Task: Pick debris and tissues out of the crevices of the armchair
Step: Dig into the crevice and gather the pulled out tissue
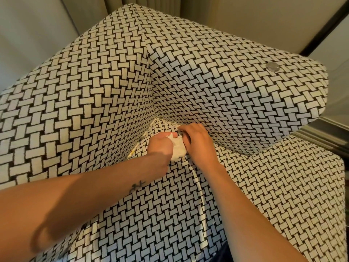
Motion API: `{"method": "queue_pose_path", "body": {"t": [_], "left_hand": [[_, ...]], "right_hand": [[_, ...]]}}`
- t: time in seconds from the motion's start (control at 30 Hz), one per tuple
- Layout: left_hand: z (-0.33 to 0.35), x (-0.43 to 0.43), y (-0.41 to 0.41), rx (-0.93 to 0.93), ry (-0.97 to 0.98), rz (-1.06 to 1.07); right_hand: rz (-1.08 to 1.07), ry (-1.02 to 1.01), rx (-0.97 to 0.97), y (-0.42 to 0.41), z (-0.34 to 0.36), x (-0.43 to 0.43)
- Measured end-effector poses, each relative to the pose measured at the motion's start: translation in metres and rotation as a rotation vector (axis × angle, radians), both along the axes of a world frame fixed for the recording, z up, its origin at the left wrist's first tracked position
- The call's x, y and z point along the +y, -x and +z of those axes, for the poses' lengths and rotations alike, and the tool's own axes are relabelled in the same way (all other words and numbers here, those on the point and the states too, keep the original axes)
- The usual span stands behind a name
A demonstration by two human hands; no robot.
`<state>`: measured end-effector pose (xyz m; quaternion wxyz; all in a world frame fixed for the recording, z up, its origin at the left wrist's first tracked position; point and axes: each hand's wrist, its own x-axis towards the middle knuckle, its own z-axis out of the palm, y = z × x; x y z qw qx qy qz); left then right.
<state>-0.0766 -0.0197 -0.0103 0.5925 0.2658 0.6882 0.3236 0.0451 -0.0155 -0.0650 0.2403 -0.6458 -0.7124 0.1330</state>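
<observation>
An armchair (pixel 94 95) in black-and-white basket-weave fabric fills the view, its back corner meeting the seat near the middle. My left hand (pixel 160 148) grips a crumpled wad of white tissues (pixel 178 150) just above the seat. My right hand (pixel 196 140) is right beside it, its curled fingers pinching a small piece at the crevice under the right armrest; what the piece is cannot be made out. A yellowish scrap (pixel 131 153) shows in the left crevice between seat and backrest.
A round silvery coin-like disc (pixel 273 67) lies on top of the right armrest (pixel 245 87). Curtains (pixel 143 4) and a pale wall stand behind the chair. A dark-framed panel and a baseboard (pixel 324 133) run along the right.
</observation>
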Motion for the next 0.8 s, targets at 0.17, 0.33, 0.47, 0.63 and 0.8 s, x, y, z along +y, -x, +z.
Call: {"method": "queue_pose_path", "body": {"t": [0.17,0.33,0.47,0.63,0.8], "left_hand": [[0.002,-0.002,0.001,-0.010,-0.008,-0.025],[0.024,-0.010,-0.006,-0.124,-0.030,-0.075],[0.050,-0.021,-0.015,-0.235,-0.021,-0.157],[0.094,-0.026,-0.034,-0.420,-0.045,-0.226],[0.143,-0.017,-0.055,-0.524,-0.074,-0.288]], "right_hand": [[-0.177,0.022,0.248,0.002,0.009,-0.011],[-0.385,0.014,0.622,0.001,0.036,-0.031],[-0.380,0.027,0.754,-0.012,0.069,-0.055],[-0.338,-0.001,0.761,-0.040,0.128,-0.072],[-0.254,-0.055,0.663,-0.067,0.174,-0.070]]}}
